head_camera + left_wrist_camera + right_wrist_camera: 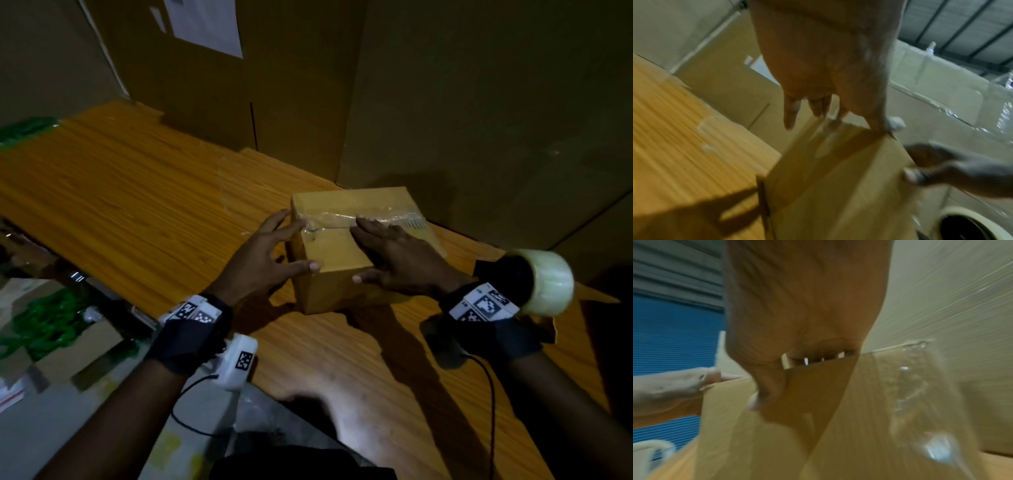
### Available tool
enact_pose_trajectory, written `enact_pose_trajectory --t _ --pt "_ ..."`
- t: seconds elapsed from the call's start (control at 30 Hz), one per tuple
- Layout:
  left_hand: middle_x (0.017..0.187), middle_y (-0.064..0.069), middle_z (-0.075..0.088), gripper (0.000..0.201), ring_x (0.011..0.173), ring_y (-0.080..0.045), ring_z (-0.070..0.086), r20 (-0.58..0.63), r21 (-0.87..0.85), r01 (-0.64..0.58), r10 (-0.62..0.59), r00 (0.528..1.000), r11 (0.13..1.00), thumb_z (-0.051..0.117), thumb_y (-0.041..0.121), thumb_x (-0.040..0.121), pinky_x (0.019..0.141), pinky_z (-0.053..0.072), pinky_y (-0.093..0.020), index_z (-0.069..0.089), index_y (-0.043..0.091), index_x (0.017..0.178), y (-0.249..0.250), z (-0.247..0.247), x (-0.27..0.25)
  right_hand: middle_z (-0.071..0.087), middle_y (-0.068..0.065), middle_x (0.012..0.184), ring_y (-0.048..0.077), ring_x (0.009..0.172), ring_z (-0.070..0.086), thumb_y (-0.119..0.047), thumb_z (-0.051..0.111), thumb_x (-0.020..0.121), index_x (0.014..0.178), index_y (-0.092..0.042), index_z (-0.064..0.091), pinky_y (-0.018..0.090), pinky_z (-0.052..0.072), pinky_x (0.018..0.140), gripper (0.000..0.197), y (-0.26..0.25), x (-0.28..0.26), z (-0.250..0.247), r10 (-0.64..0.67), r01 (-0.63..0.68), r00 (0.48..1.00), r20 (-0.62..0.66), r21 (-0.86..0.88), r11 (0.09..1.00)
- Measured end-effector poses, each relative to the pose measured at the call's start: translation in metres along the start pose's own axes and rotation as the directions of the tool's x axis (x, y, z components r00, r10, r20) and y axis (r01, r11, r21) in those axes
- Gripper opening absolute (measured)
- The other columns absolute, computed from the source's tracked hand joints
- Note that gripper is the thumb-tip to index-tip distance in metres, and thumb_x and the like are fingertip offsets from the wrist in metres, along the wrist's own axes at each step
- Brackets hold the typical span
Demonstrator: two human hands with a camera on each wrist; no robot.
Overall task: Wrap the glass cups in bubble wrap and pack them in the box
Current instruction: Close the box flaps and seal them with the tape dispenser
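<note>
A small closed cardboard box (334, 250) sits on the wooden table (120, 205), with a strip of clear tape (329, 221) along its top seam. My left hand (270, 253) lies against the box's left side, fingers spread and straight, thumb at the near top corner. My right hand (394, 253) lies flat on the top, fingertips on the tape. In the right wrist view the palm (801, 305) presses on the box (838, 443) beside the shiny tape (910, 394). A tape roll (544, 287) hangs round my right wrist. No glass cups or bubble wrap show on the table.
Tall cardboard cartons (479, 120) stand right behind the box and wall off the back of the table. Green wrapping material (44, 325) and small boxes lie on the floor at the left. A loose bit of clear tape (226, 185) sticks to the table.
</note>
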State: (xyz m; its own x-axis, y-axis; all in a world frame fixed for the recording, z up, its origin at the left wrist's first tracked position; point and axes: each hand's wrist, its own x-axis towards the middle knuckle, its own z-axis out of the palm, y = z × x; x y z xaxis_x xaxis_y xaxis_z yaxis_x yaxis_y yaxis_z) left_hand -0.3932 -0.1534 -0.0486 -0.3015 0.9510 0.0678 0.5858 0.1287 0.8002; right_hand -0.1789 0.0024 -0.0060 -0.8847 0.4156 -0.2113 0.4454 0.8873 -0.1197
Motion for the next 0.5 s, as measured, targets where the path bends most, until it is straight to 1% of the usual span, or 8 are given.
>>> enact_pose_trajectory --t 0.1,0.17,0.23,0.3,0.33,0.4,0.43,0.5 --pt "0.166 0.015 0.010 0.089 0.135 0.009 0.016 -0.085 0.084 -0.026 0.033 0.996 0.996 0.059 0.066 0.077 0.097 0.036 -0.020 0.032 0.032 0.154 0.009 0.028 -0.001 0.005 -0.006 0.167 0.022 0.153 0.010 -0.050 0.058 0.095 0.159 -0.026 0.013 0.043 0.020 0.119 0.081 0.010 -0.009 0.008 0.049 -0.047 0.995 -0.083 0.029 0.998" --pt "0.167 0.016 0.003 0.088 0.136 0.008 0.017 -0.129 0.096 -0.016 0.028 0.991 0.995 0.051 0.074 0.085 0.096 0.042 -0.025 0.021 0.034 0.158 0.013 0.050 -0.003 0.015 -0.001 0.166 0.025 0.151 0.017 -0.042 0.058 0.098 0.158 -0.022 0.020 0.044 0.019 0.120 0.074 0.014 -0.018 0.018 0.067 -0.065 0.984 -0.167 0.019 0.998" --pt "0.167 0.017 -0.005 0.089 0.144 -0.001 0.019 -0.159 0.093 -0.022 0.037 0.987 0.995 0.039 0.079 0.087 0.096 0.050 -0.031 0.010 0.034 0.159 0.018 0.070 -0.006 0.022 0.004 0.164 0.028 0.149 0.024 -0.035 0.058 0.099 0.156 -0.018 0.026 0.048 0.020 0.120 0.068 0.015 -0.031 0.028 0.085 -0.085 0.965 -0.249 0.012 0.996" --pt "0.166 0.018 -0.012 0.089 0.150 -0.012 0.019 -0.167 0.090 -0.023 0.037 0.985 0.996 0.027 0.082 0.085 0.090 0.056 -0.039 -0.001 0.038 0.158 0.024 0.087 -0.009 0.028 0.005 0.162 0.028 0.147 0.030 -0.032 0.058 0.099 0.154 -0.017 0.033 0.049 0.028 0.117 0.063 0.016 -0.049 0.040 0.121 -0.116 0.935 -0.333 0.033 0.993" --pt "0.165 0.018 -0.015 0.089 0.151 -0.015 0.018 -0.166 0.087 -0.022 0.036 0.986 0.996 0.021 0.085 0.084 0.087 0.058 -0.042 -0.006 0.040 0.156 0.028 0.094 -0.011 0.032 0.003 0.160 0.027 0.145 0.035 -0.032 0.060 0.099 0.153 -0.018 0.036 0.047 0.037 0.111 0.060 0.016 -0.059 0.046 0.147 -0.132 0.912 -0.382 0.065 0.989" --pt "0.165 0.015 -0.019 0.089 0.152 -0.018 0.015 -0.167 0.068 -0.017 0.028 0.986 0.998 0.012 0.089 0.081 0.089 0.057 -0.045 -0.012 0.043 0.153 0.035 0.106 -0.019 0.042 0.002 0.155 0.026 0.130 0.053 -0.031 0.063 0.097 0.148 -0.017 0.046 0.037 0.052 0.087 0.055 0.015 -0.082 0.058 0.235 -0.173 0.836 -0.495 0.169 0.970" --pt "0.165 0.014 -0.019 0.088 0.153 -0.019 0.012 -0.171 0.058 -0.015 0.025 0.985 0.998 0.012 0.088 0.082 0.096 0.054 -0.048 -0.012 0.043 0.154 0.038 0.112 -0.024 0.048 0.003 0.151 0.026 0.120 0.061 -0.030 0.064 0.096 0.144 -0.016 0.050 0.034 0.053 0.078 0.052 0.016 -0.094 0.065 0.292 -0.193 0.787 -0.544 0.232 0.953" --pt "0.167 0.010 -0.017 0.088 0.154 -0.021 0.006 -0.207 0.059 -0.046 0.057 0.977 0.997 0.019 0.080 0.090 0.116 0.033 -0.055 -0.005 0.033 0.159 0.045 0.127 -0.039 0.060 0.007 0.138 0.028 0.113 0.065 -0.028 0.065 0.095 0.136 -0.013 0.058 0.037 0.057 0.078 0.044 0.019 -0.119 0.082 0.414 -0.234 0.690 -0.594 0.359 0.904"
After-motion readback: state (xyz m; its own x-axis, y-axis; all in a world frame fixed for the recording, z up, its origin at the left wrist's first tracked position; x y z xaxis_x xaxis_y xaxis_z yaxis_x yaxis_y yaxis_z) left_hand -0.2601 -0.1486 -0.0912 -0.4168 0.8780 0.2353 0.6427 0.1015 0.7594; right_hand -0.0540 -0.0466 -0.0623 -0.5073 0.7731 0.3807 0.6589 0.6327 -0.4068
